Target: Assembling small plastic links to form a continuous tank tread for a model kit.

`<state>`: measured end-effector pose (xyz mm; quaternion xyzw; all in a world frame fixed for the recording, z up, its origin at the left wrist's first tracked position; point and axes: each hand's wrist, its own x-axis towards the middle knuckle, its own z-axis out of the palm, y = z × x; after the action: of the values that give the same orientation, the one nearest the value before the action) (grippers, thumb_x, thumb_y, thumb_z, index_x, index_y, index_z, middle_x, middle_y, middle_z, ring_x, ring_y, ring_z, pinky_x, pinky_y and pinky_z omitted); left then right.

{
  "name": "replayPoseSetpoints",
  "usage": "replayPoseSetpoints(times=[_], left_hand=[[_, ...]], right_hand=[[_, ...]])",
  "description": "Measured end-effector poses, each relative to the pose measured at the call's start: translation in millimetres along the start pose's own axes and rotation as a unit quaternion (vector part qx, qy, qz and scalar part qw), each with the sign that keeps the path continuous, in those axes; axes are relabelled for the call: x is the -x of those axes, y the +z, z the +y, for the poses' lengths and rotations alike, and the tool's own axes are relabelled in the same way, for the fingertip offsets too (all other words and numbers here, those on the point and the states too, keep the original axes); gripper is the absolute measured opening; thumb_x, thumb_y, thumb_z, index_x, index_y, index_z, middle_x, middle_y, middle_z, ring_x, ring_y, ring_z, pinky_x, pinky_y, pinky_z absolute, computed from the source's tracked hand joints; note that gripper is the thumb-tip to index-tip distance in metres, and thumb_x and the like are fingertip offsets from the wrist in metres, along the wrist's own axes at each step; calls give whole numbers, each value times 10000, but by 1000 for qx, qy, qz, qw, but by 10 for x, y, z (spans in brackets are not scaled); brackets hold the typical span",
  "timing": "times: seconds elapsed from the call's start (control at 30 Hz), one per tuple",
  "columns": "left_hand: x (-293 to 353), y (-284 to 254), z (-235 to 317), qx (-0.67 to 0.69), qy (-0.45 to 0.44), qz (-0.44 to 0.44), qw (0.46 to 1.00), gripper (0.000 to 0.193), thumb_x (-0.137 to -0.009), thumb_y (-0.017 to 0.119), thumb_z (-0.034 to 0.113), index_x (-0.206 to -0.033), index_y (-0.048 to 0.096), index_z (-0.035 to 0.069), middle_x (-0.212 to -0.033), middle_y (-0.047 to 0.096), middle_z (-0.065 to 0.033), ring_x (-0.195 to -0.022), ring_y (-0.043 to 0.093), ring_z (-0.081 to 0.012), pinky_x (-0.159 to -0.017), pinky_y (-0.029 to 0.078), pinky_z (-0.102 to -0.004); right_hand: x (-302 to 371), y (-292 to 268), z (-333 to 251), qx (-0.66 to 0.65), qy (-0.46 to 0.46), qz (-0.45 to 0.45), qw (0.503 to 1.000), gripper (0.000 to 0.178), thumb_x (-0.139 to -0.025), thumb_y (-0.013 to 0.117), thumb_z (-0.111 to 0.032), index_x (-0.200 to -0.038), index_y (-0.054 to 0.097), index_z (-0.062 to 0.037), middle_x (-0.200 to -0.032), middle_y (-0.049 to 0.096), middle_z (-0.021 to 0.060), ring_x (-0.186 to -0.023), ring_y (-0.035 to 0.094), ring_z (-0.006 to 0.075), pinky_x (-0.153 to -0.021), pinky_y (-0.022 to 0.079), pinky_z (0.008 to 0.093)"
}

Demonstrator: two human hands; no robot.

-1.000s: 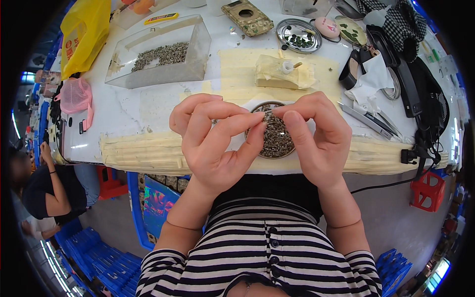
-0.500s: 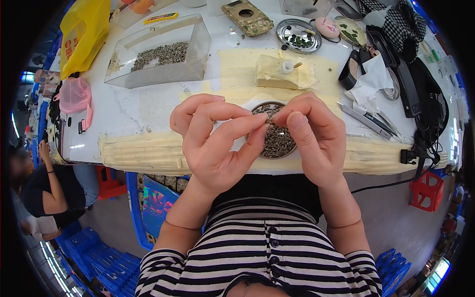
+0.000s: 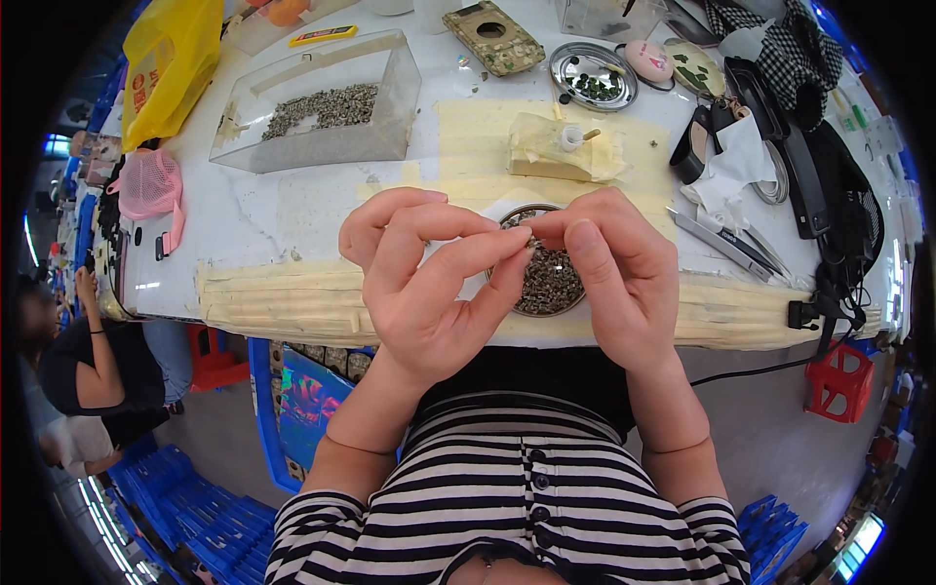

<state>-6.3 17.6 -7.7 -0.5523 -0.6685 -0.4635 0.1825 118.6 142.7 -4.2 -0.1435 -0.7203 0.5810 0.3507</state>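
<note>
Thumb and forefinger of the left hand (image 3: 429, 283) pinch a tiny piece (image 3: 529, 245), too small to identify, while that hand's other fingers stand loosely bent and spread. The right hand (image 3: 629, 278) comes in from the other side, its forefinger reaching to the left fingertips and its thumb held a little apart; whether it grips the piece too, I cannot tell. The piece is above a round, dark-rimmed dish (image 3: 552, 314), which holds small grey-brown granules (image 3: 554, 283) and sits near the front edge of the white table (image 3: 244, 210), between the two hands and partly hidden by them. Layered masking tape (image 3: 283, 297) runs along that edge. Beyond the dish is a tape-covered block (image 3: 546, 162) bearing a small white cup (image 3: 570, 142). Farther to the left lies a clear rectangular box (image 3: 385, 148) with similar granules inside, and left of it a pink mesh pouch (image 3: 151, 180). On the right, slim metal hand tools (image 3: 721, 242) lie near a crumpled white tissue (image 3: 729, 161). A round metal plate (image 3: 588, 57) farther back holds dark green bits.
</note>
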Motion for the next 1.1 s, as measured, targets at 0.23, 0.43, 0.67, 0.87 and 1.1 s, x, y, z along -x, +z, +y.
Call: replayPoseSetpoints(times=[0.23,0.43,0.67,0.87,1.1], left_hand=[[-3,-10,4,-6,-3,0,1000,262,-700,826,35,-938,762,125,-904,649,3,-978,508,-258,-889,434,-383],[-6,-17,4,-2,-16,-7,1000,261,-699,826,31,-935,762,122,-905,649,3,-979,508,-260,-892,435,-385],[-10,-21,12,1,-40,-12,999,253,-697,819,10,-917,758,118,-906,648,-1,-981,510,-266,-891,433,-388],[-16,-1,-38,27,-72,8,997,265,-660,838,46,-896,768,143,-888,651,26,-956,534,-237,-863,389,-346],[-11,-10,-46,37,-77,4,996,260,-667,842,38,-896,772,139,-883,650,25,-956,526,-237,-858,397,-338]], right_hand=[[4,-47,-23,3,-8,-7,1000,152,-963,631,-117,-894,705,-4,-827,657,68,-780,557,174,-729,441,283],[5,-85,-38,25,-25,38,999,126,-956,632,-100,-911,699,-3,-836,653,63,-784,552,167,-729,438,281],[-326,-280,-195,332,-180,105,920,83,-808,753,-31,-886,729,-43,-787,614,47,-745,532,206,-669,427,313],[-505,-287,-76,404,-187,94,891,111,-781,785,-72,-879,732,-71,-771,610,32,-731,522,219,-637,416,333],[-479,-282,-63,410,-211,105,881,127,-764,795,-50,-869,724,-63,-773,615,34,-709,517,215,-624,410,323]])
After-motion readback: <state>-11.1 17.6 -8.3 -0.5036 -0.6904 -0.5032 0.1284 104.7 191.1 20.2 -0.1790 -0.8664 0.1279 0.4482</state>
